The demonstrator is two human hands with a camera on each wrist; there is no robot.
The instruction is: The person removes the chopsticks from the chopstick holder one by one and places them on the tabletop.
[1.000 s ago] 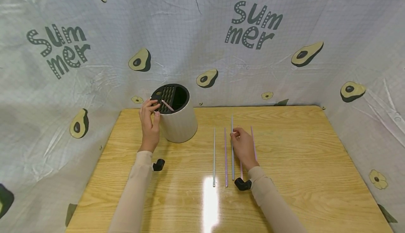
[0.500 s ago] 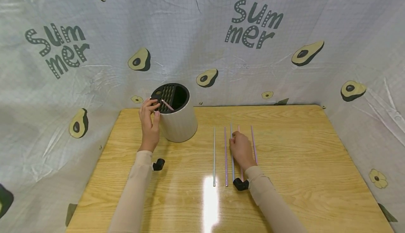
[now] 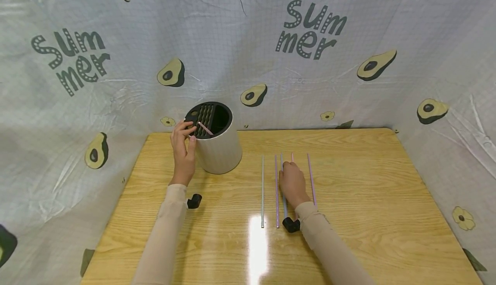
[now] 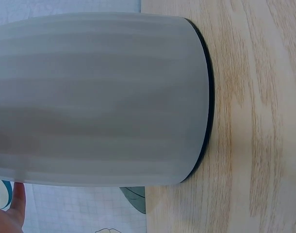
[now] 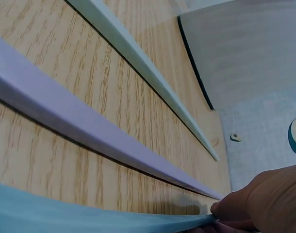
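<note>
I read this as pick-up: right hand (image 3: 293, 184) pinching the blue straw (image 5: 90, 213) at its fingertips; left hand (image 3: 183, 147) grips the holder (image 3: 217, 147) rim — next, lift cleanly.

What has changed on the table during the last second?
The right hand slid back toward the person along the straws, drawing the blue straw with it. The left hand stayed at the white holder, fingers by the pink straw. The other straws did not move.
</note>
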